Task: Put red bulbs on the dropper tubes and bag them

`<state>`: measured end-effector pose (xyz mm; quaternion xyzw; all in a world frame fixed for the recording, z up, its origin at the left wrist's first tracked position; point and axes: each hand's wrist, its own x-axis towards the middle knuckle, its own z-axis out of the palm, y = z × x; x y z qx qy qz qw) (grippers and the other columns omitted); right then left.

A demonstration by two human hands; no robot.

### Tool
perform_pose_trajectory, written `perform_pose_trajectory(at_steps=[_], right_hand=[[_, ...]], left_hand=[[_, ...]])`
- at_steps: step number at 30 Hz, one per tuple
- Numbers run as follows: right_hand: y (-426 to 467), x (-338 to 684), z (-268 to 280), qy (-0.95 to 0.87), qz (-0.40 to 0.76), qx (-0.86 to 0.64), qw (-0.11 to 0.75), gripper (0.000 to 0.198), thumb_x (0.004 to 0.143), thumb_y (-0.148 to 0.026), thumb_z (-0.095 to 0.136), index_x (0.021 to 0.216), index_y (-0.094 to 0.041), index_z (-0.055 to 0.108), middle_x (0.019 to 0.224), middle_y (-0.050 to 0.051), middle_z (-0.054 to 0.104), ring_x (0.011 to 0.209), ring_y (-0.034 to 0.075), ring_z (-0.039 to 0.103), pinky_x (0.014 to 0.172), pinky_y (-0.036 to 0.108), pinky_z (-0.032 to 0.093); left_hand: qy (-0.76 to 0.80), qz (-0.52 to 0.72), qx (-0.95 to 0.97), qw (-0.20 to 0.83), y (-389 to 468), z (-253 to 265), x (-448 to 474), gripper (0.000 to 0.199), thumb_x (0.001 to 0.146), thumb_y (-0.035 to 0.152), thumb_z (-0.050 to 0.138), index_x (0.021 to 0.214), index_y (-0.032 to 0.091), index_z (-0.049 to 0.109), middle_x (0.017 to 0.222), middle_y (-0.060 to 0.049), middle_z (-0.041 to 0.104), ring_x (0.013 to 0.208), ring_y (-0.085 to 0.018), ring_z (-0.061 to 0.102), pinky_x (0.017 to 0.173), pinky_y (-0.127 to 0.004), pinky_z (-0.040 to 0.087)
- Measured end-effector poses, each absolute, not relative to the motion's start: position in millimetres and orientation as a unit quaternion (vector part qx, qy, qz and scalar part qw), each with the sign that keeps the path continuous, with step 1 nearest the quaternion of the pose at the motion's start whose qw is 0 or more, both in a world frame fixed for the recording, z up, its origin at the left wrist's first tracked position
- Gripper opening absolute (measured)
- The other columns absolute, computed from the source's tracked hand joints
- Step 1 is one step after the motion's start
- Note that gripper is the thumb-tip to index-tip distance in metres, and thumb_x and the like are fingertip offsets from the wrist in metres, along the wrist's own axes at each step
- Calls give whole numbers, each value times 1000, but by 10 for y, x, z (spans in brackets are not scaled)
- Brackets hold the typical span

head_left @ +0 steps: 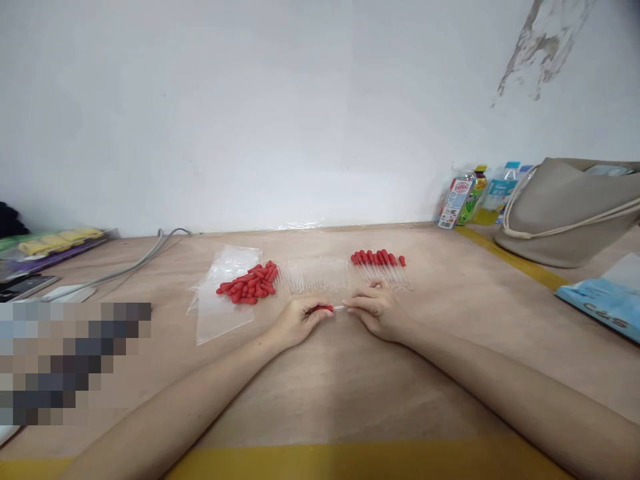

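While loose red bulbs lie on a plastic bag, both hands' fingers pinch one dropper.

bulbs on bag, left | bare tubes middle | capped droppers right | bottles behind, by wall

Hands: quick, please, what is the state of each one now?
Left hand: closed on a red rubber bulb.
Right hand: closed on a clear glass tube, pressed toward the bulb.
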<state>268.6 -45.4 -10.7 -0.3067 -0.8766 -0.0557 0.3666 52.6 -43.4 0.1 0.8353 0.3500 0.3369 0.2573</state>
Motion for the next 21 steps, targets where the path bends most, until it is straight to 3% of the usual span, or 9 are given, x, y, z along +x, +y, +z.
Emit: perform_pose_trajectory(at_steps=[11,16,21], right_hand=[[-507,2631,-56,-877,-163,-307,331,23,87,-21,39,81,-17,61,68,2,57,62,12,47,68,29,25],[-477,2686,-47,-873,-141,-312,347,21,87,-25,41,91,-16,60,75,5,61,70,14,52,72,30,29],[-446,2722,-85,-869,-102,-322,361,20,87,-26,43,85,-18,61,73,3,61,70,13,51,73,30,30]], left_hand=[[341,334,866,148,-466,41,565,19,83,30,49,89,18,62,81,-4,63,73,-15,56,69,-26,44],[338,367,853,154,-450,59,554,18,82,30,52,91,18,62,81,-3,65,74,-14,58,69,-26,45],[337,374,848,163,-462,81,532,21,79,33,56,90,18,65,81,-4,66,71,-14,60,66,-25,46]])
